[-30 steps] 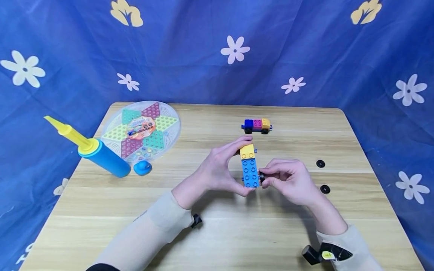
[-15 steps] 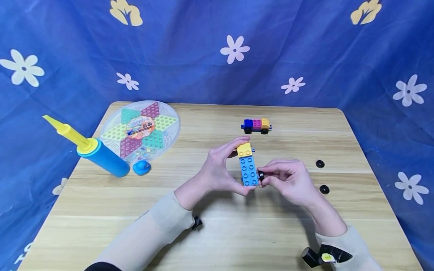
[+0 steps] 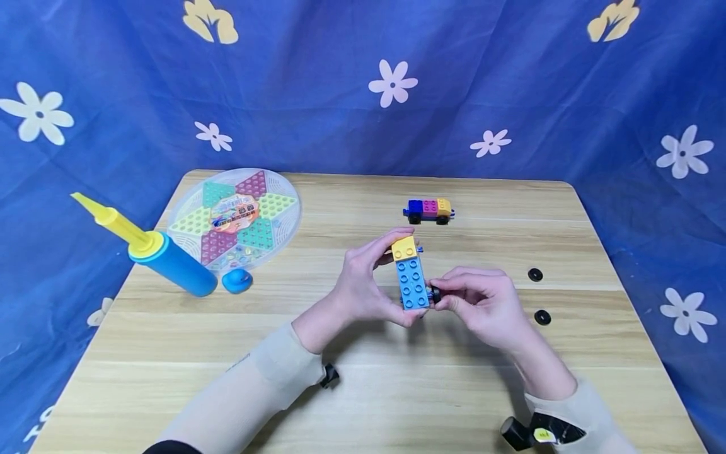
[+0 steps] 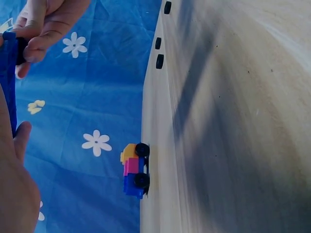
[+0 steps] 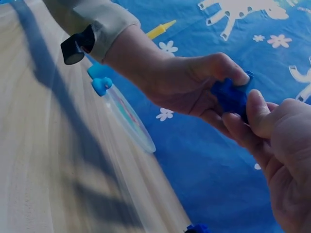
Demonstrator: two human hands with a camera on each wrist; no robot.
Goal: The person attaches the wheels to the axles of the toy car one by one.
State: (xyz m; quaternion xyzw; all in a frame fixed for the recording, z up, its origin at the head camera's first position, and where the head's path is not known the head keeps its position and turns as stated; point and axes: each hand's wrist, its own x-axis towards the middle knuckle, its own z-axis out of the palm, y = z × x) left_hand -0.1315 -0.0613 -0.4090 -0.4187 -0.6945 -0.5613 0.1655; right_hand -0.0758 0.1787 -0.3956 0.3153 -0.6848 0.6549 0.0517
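Observation:
My left hand (image 3: 365, 287) grips a toy car (image 3: 411, 284) by its two ends, above the table. The car has a long blue studded body and a yellow brick at its far end. Blue axle stubs stick out from its sides. With thumb and fingers, my right hand (image 3: 482, 306) pinches a black wheel (image 3: 435, 294) against the near right axle. In the left wrist view the wheel (image 4: 21, 51) lies close against the blue body (image 4: 8, 77). The right wrist view shows the car's blue underside (image 5: 229, 96) between both hands; the wheel is hidden there.
Loose black wheels (image 3: 542, 317) lie to the right. A finished-looking toy car (image 3: 429, 210) in blue, pink and yellow stands at the back. At the left are a round Chinese checkers board (image 3: 272, 236), a blue-and-yellow hand pump (image 3: 178, 265) and a small blue rounded object (image 3: 237, 280).
The held car has shifted slightly left and tilted a little, its yellow end leaning left. My right hand has followed slightly left, still pinching the wheel at the axle.

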